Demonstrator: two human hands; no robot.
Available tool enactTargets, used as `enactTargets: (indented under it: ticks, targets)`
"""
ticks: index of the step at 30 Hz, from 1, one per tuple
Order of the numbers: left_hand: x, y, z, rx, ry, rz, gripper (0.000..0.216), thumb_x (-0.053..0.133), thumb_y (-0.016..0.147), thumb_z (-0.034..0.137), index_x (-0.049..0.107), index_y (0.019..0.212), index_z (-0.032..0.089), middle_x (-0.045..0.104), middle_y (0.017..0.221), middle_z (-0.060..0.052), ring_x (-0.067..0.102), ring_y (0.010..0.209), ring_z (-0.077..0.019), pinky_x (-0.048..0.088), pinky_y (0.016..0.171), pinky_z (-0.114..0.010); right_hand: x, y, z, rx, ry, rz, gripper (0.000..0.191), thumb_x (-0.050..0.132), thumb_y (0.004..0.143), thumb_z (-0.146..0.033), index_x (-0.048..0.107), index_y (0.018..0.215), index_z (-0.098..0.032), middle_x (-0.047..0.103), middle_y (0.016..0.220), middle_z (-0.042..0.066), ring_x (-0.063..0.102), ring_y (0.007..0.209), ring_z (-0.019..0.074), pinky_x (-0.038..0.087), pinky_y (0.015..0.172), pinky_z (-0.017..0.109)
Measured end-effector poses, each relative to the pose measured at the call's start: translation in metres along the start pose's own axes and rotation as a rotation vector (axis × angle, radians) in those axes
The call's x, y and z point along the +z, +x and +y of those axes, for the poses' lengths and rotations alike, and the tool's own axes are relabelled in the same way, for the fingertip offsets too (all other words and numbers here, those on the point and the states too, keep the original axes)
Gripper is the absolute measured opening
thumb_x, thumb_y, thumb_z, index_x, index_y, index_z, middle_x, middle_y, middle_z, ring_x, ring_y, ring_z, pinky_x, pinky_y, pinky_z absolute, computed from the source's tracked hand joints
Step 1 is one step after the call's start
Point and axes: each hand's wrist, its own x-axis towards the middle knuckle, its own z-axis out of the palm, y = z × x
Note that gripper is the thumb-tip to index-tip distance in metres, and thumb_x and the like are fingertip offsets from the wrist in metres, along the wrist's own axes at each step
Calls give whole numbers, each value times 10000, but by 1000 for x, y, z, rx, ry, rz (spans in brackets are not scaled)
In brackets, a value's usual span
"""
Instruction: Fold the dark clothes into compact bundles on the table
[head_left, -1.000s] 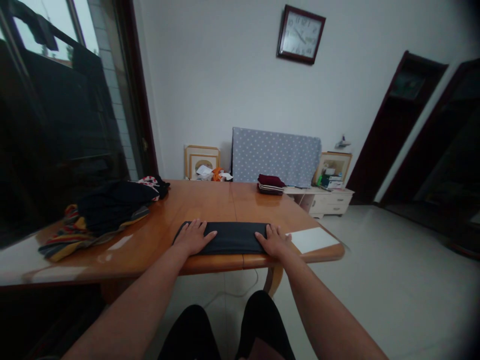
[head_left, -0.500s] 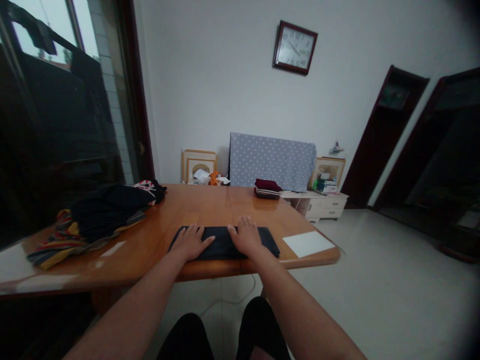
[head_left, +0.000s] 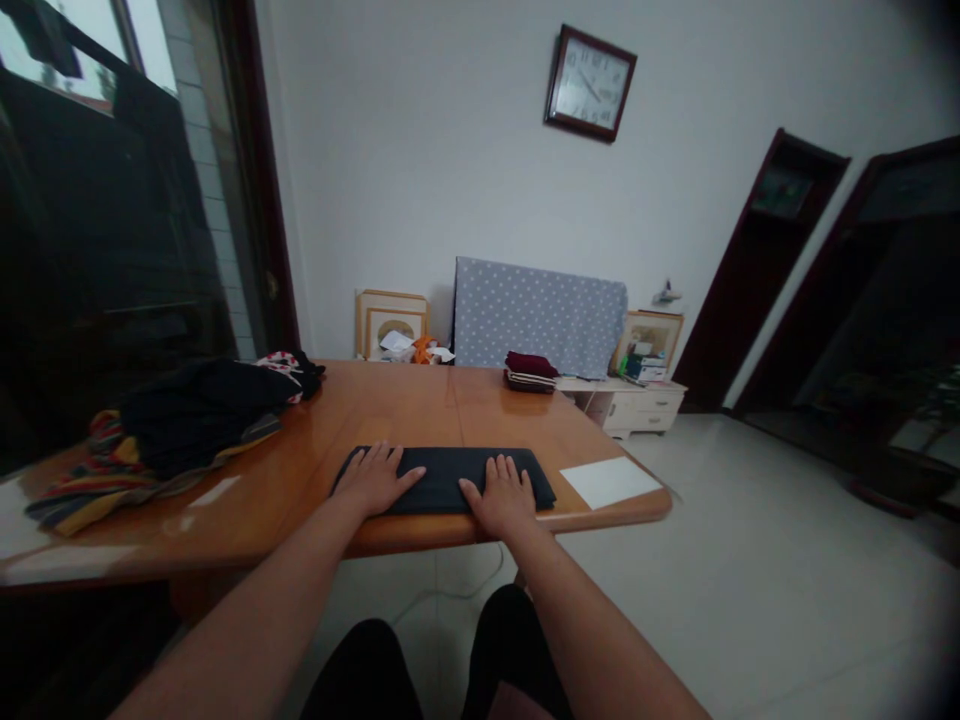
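Observation:
A dark folded garment (head_left: 442, 480) lies flat as a long strip along the front edge of the wooden table (head_left: 397, 405). My left hand (head_left: 373, 480) rests on its left part, palm down with the fingers apart. On its right part my right hand (head_left: 504, 497) lies flat too, thumb pointing inward. Neither hand grips the cloth. Which kind of garment it is, I cannot make out.
At the left is a loose heap of clothes (head_left: 195, 415), dark and striped. A stack of folded clothes (head_left: 529, 372), maroon on top, sits at the far edge. A white sheet (head_left: 611, 482) lies at the right corner. Beyond stands a low white cabinet (head_left: 645, 408).
My right hand has slid back toward me and slightly right over the dark garment. My left hand stays about where it was on the cloth. The view has shifted slightly.

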Motion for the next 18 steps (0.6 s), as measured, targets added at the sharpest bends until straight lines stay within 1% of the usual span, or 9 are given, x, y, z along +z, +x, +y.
enactTargets:
  ticks: [4,7,9,10,12,13,15,18]
  targets:
    - [0,1,0,3,-9,-17,986,219,824,850,420,1489,150,329,1577,-188,204,1483,-358,132,1168,-541,-5,-10,31,67,-24,13,907,236,916,-716,279,1544,-63,265,1591,193,159,1497,319,5,1194,496]
    - [-2,1,-1,-8,-22,-30,990,230,815,859,427,1486,157,328,1578,-184,194,1486,-363,130,1166,-544,-9,-14,47,100,-23,3,871,265,923,-701,320,1533,-82,282,1587,182,150,1500,325,11,1193,509]
    - [-4,2,-1,-11,-30,-42,991,240,809,863,435,1481,160,329,1578,-184,193,1486,-369,136,1163,-547,-13,-14,56,105,6,-3,831,314,923,-686,367,1517,-107,304,1583,162,181,1493,324,69,1195,494]
    - [-5,2,-1,-16,-32,-52,993,246,805,864,439,1478,160,328,1577,-187,193,1485,-373,140,1160,-553,-16,-13,62,107,35,-4,799,338,926,-667,404,1498,-113,335,1571,159,229,1480,318,124,1191,467]
    - [-9,3,4,-34,-27,-66,994,258,800,866,445,1473,159,326,1575,-196,188,1483,-388,136,1152,-579,-23,-10,74,119,118,16,709,359,942,-614,503,1431,-121,449,1503,163,378,1412,296,265,1141,390]
    - [-12,4,8,-41,-20,-61,989,260,803,861,447,1470,156,324,1575,-200,180,1484,-394,126,1149,-596,-27,-8,81,136,160,43,659,357,952,-586,557,1381,-127,521,1443,166,460,1353,283,328,1093,355]
    - [-17,5,24,-29,-6,-23,950,255,832,829,445,1468,150,319,1578,-198,161,1488,-393,99,1149,-616,-36,-1,94,178,218,117,569,356,962,-541,653,1254,-154,645,1292,156,586,1210,262,411,981,310]
    - [-23,7,62,76,-41,27,807,231,920,711,438,1466,154,336,1579,-163,176,1494,-345,102,1175,-562,-46,13,108,208,230,168,468,397,947,-497,741,986,-182,742,1026,121,674,978,235,449,805,278]
